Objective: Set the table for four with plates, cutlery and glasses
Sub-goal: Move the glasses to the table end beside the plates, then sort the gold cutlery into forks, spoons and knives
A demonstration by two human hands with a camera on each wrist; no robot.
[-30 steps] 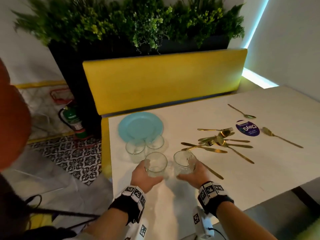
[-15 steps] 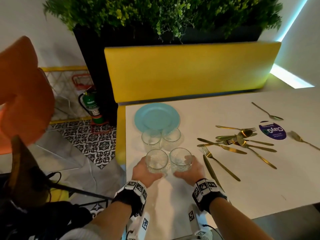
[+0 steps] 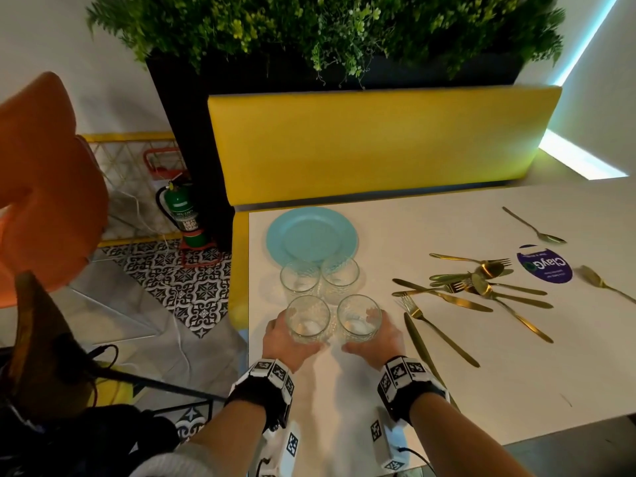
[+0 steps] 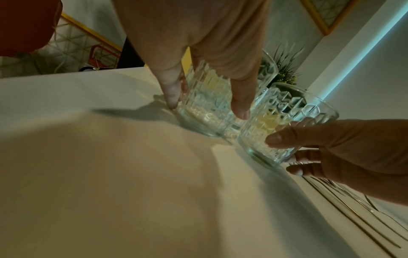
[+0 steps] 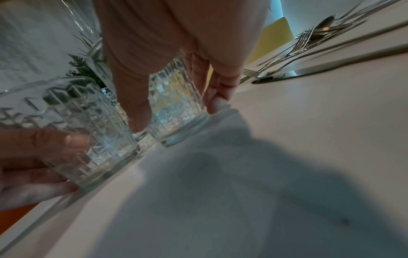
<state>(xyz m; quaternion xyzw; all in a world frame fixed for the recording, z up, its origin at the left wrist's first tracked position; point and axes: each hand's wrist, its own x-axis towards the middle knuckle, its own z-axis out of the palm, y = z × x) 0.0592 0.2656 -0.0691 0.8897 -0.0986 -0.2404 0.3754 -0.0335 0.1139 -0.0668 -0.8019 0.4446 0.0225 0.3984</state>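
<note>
Four clear cut-pattern glasses stand near the left end of the white table (image 3: 344,383). My left hand (image 3: 287,342) grips the near left glass (image 3: 307,318), thumb and fingers round its sides (image 4: 207,104). Beside it, my right hand (image 3: 377,342) grips the near right glass (image 3: 359,316) in the same way (image 5: 176,108). Both glasses stand on the tabletop, close together. The two other glasses (image 3: 300,278) (image 3: 340,275) stand just behind them. A light blue plate (image 3: 311,234) lies behind those. Gold cutlery (image 3: 481,280) lies heaped to the right.
A gold fork (image 3: 437,332) and knife (image 3: 421,342) lie just right of my right hand. A purple round sticker (image 3: 545,268) and two single spoons lie further right. A yellow bench back (image 3: 378,142) runs behind the table, and an orange chair (image 3: 44,173) stands at the left.
Both hands slid their glasses a little to the left, so they now line up in front of the two back glasses. Both grips are unchanged. The head view turned.
</note>
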